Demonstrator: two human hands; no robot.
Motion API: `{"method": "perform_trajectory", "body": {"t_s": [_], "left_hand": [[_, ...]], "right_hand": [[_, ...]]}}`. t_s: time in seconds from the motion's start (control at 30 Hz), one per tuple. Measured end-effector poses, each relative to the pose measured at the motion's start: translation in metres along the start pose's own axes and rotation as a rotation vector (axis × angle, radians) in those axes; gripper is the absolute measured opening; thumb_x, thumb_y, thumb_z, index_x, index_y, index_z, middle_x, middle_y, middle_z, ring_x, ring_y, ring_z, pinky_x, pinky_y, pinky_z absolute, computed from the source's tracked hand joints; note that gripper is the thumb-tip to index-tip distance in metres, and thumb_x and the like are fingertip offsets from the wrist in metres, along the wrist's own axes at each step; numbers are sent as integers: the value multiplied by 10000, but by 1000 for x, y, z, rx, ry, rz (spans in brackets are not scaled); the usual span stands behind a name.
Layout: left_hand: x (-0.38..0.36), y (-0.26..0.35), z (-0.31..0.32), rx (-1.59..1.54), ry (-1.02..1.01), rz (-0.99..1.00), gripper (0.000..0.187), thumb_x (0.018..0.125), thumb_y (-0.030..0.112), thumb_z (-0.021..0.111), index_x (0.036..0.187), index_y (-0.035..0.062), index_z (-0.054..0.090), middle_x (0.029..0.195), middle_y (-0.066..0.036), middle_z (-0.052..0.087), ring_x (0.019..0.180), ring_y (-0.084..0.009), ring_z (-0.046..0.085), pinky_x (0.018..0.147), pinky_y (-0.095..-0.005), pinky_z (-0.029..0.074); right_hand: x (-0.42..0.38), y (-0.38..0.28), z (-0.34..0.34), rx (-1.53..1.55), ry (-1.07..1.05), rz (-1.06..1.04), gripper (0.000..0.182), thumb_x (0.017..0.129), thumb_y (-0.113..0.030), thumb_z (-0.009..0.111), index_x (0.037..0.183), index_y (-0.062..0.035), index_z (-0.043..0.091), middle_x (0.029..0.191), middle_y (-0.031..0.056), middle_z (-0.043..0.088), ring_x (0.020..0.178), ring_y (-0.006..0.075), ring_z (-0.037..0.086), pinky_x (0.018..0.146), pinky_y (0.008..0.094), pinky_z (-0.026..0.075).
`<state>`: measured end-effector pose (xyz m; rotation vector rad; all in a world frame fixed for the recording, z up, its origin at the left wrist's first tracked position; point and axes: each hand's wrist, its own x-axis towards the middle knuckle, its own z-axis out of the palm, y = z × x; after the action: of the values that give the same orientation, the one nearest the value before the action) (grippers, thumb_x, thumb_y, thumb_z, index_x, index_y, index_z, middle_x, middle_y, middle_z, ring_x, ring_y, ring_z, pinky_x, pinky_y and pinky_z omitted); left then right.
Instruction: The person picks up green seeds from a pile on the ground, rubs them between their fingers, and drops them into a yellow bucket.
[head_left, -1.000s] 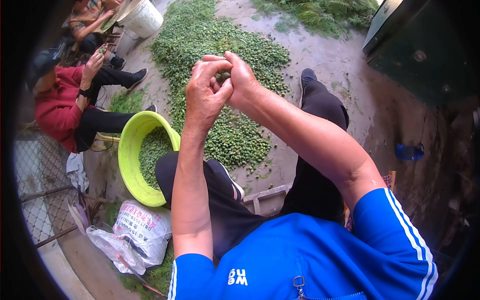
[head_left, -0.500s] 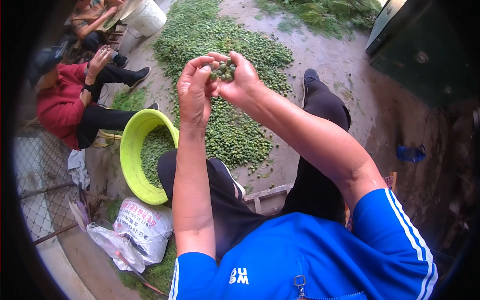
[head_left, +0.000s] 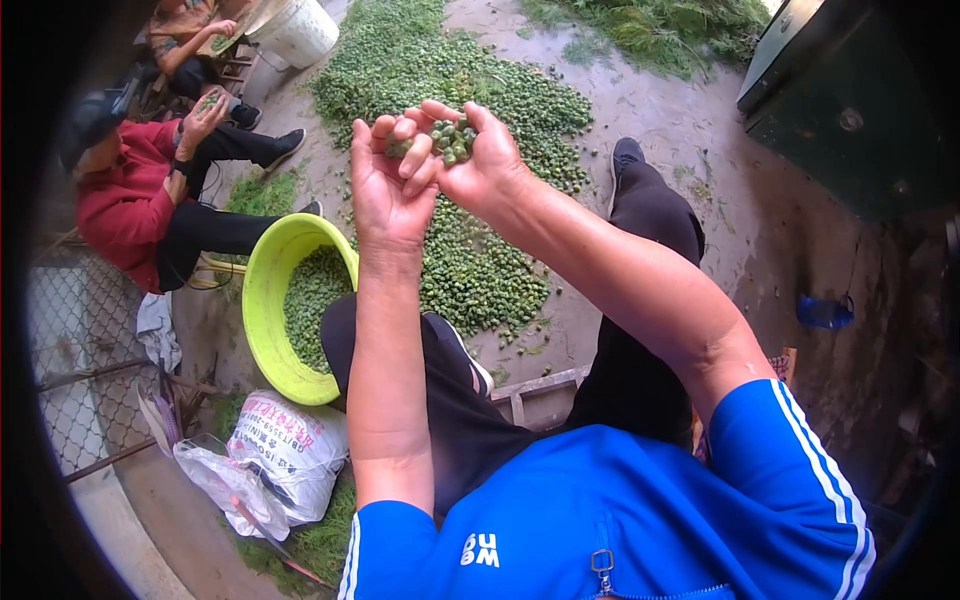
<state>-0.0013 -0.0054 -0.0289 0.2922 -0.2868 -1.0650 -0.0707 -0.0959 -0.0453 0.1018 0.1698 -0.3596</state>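
My right hand point(head_left: 487, 165) is cupped, palm up, around a small heap of round green cones point(head_left: 454, 142). Against its fingertips, my left hand point(head_left: 393, 190) is turned palm up with curled fingers. A few more green cones show between those left fingers, partly hidden. Below both hands, a wide pile of the same green cones point(head_left: 475, 275) is spread over the floor. To the left of my left forearm, a yellow-green bucket point(head_left: 262, 345) is tilted, with many cones inside.
On the left sits a person in a red top point(head_left: 125, 205), with another person point(head_left: 185, 40) behind. A white bucket point(head_left: 305, 35), a white sack point(head_left: 290, 445), cut green branches point(head_left: 660, 35), a dark green cabinet point(head_left: 840, 120) and a blue plastic container point(head_left: 825, 311) stand or lie around.
My left hand has rolled from thumb-over-the-cones to palm up, its thumb swinging out left. The cones in my right hand are more exposed. The view has shifted slightly.
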Motion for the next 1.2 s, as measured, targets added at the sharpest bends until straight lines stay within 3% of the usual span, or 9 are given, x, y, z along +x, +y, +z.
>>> {"method": "perform_trajectory", "body": {"t_s": [0.1,0.17,0.23,0.33,0.57,0.7,0.8,1.07,1.2], "left_hand": [[-7,5,5,106,-8,26,305,949,290,536,989,-1,621,776,-28,522,525,-92,380,379,-180,253],[-13,7,13,743,95,159,193,922,210,593,945,27,651,750,1,556,540,-61,422,373,-167,240],[-16,5,16,877,136,146,127,870,104,654,965,19,665,773,10,584,601,-47,485,446,-159,342],[-17,-8,16,1539,82,305,220,814,16,690,1032,11,674,907,-19,634,842,-74,581,783,-226,469],[-15,-18,23,1939,65,504,173,809,55,700,978,18,691,883,-8,634,819,-109,595,767,-228,464],[-8,-14,7,1569,48,582,139,825,96,691,922,-1,667,815,-29,617,716,-99,570,591,-236,460],[-12,-5,14,800,196,123,218,885,186,653,1004,14,592,754,-10,561,573,-28,424,400,-162,258],[-15,14,20,-10,-67,-100,240,928,209,501,1046,8,560,942,-79,539,632,-92,400,429,-181,303],[-22,27,28,0,-3,-39,216,923,177,488,1038,-1,530,990,-66,498,643,-104,384,437,-197,297]], "right_hand": [[1,0,7,3,66,-68,486,986,-369,244,942,-3,560,1013,195,558,1031,324,532,872,435,489],[0,-3,11,2,56,-72,486,988,-352,253,980,18,568,999,198,570,1048,320,541,905,433,481],[0,-4,14,-59,49,-116,487,991,-351,249,965,18,567,978,193,581,1019,312,553,921,430,477],[6,-5,8,-57,24,-105,492,995,-350,238,1011,26,554,1024,192,582,1040,304,547,942,431,460],[2,-5,6,-102,-18,-98,502,999,-345,223,1065,47,529,1094,200,544,1125,309,489,1005,448,415],[2,-3,13,4,14,-111,463,990,-330,275,997,60,526,994,209,540,1022,327,511,951,458,443],[4,-5,11,47,4,-104,449,989,-310,287,991,72,522,1006,221,534,1027,341,508,968,464,438],[1,-7,11,-48,-54,-129,400,986,-269,291,1002,48,535,1040,222,541,1079,345,508,987,457,431],[-2,-7,14,-127,-50,-143,421,994,-284,275,1028,39,544,1085,221,549,1109,342,511,1008,468,411]]}}
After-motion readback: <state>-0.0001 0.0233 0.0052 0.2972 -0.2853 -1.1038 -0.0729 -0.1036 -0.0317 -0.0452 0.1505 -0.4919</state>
